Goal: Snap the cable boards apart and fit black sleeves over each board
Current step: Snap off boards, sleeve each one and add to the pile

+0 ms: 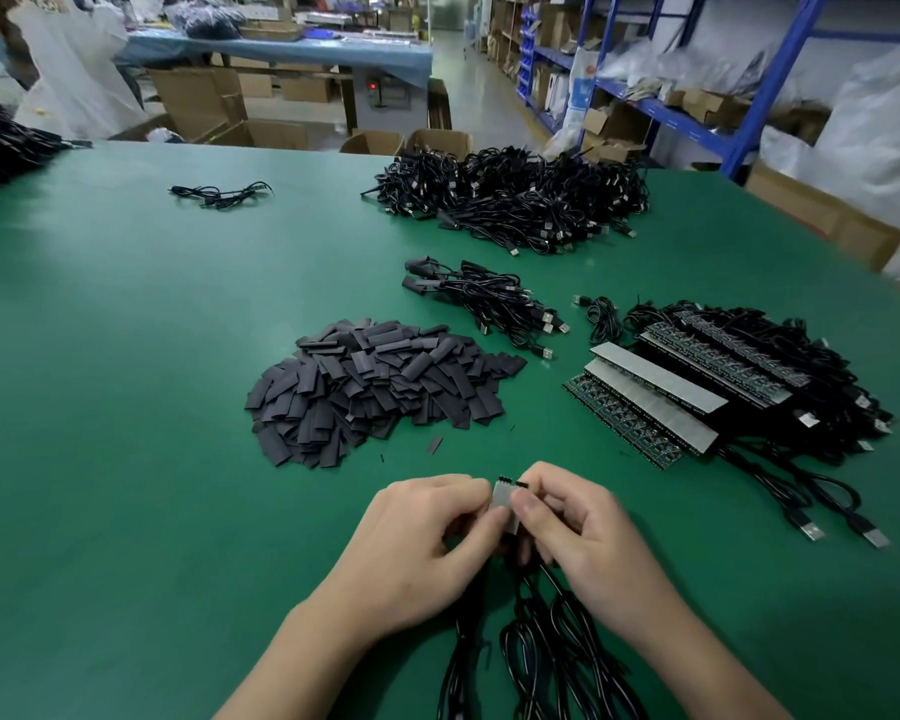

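Note:
My left hand point(422, 537) and my right hand point(578, 527) meet near the table's front, both pinching a small strip of cable boards point(505, 498) with a grey back. Black cables point(536, 641) hang from the strip down towards me. A heap of flat black sleeves point(380, 387) lies just beyond my hands, to the left. Uncut panels of cable boards point(650, 392) with their cables are stacked to the right. A small bundle of sleeved cables point(489, 298) lies further back.
A big pile of black USB cables point(510, 200) sits at the far middle of the green table point(126, 356). One loose cable point(224, 193) lies far left. Cardboard boxes, blue shelving and a person in white stand beyond the table.

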{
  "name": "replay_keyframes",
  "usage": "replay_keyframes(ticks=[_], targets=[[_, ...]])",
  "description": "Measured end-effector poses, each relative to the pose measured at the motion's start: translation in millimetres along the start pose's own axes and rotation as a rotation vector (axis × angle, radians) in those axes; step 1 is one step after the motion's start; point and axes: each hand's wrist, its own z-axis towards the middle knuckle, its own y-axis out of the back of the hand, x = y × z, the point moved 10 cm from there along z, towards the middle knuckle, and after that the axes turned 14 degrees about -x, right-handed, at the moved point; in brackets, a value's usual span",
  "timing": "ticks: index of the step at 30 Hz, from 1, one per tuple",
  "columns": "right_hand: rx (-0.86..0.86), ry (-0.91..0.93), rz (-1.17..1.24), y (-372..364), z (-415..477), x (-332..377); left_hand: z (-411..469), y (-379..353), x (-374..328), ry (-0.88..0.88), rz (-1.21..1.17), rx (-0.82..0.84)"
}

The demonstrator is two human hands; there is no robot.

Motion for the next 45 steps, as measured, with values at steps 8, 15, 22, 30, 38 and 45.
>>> replay_keyframes(ticks=[8,15,22,30,38,45], targets=[[0.041,0.007,-0.112,-1.0,-1.8,0.2,-1.1,-2.9,4.0,0.022,0.043,0.033],[-0.008,0.021,-0.157,-0.5,-5.4,4.3,-3.7,-8.2,13.1,0.088,-0.019,0.060],[-0.111,0.009,-0.163,1.4,-9.7,4.9,-6.3,-9.7,16.9,0.154,-0.071,0.042],[-0.176,0.004,-0.182,2.7,-11.6,1.7,-7.2,-10.4,18.4,0.205,-0.136,0.053],[-0.206,0.032,-0.233,2.3,-11.0,3.8,-6.7,-13.8,15.2,0.178,-0.131,0.053],[-0.234,-0.009,-0.271,14.0,-6.3,-0.1,-4.0,-7.5,18.1,0.188,-0.191,0.028]])
